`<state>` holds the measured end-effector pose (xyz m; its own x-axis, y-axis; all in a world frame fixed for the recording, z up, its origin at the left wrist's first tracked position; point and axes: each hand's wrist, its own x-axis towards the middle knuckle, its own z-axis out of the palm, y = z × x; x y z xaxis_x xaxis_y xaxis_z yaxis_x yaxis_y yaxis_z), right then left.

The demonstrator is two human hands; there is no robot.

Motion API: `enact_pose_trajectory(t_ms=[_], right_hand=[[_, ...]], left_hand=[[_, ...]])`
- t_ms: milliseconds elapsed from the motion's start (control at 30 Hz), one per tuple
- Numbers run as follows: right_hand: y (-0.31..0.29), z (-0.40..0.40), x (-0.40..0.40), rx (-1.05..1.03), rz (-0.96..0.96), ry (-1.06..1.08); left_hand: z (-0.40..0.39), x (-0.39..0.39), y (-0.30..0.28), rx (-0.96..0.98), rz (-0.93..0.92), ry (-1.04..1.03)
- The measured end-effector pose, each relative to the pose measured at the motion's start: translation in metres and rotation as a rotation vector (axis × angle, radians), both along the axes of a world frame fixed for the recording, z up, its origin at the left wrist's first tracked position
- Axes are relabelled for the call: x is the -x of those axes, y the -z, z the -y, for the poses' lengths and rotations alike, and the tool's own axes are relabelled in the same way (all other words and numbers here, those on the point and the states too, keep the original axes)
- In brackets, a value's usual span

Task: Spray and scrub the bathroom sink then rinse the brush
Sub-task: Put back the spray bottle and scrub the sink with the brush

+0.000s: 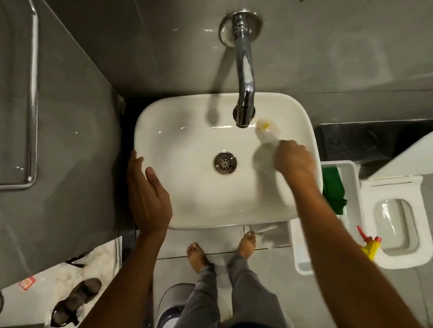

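A white rectangular sink (181,120) fills the middle of the view, with a metal drain (225,163) at its centre and a chrome tap (243,85) reaching over its far edge. My right hand (293,159) is inside the basin at the right, closed around the handle of a pale brush (265,131) with a yellow spot; the brush head is blurred and lies against the far right wall, just beside the tap's spout. My left hand (147,194) rests on the sink's left rim with fingers apart, holding nothing.
A yellow and red spray bottle (369,245) lies to the right on a toilet seat (399,228). A white bin (348,200) with a green cloth (334,191) stands between sink and toilet. A chrome rail (33,99) runs on the left wall. My bare feet (221,250) are below.
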<state>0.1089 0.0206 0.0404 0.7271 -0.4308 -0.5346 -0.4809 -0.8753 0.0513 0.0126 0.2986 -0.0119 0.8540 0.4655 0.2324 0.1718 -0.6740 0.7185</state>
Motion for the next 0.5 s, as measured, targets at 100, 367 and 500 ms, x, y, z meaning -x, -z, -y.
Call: enact_pose_trajectory(t_ms=[100,367,500], right_hand=[[-0.018,0.034,0.034,0.164,-0.183,-0.138],[-0.011,-0.058,0.063,-0.137,-0.472,-0.483],[0.009,-0.136,0.058,-0.5,-0.377,-0.475]], left_hand=[[0.001,0.0,-0.001,0.001,0.011,-0.006],[0.0,0.001,-0.001,0.03,-0.023,-0.019],[0.0,0.001,-0.001,-0.01,-0.024,-0.019]])
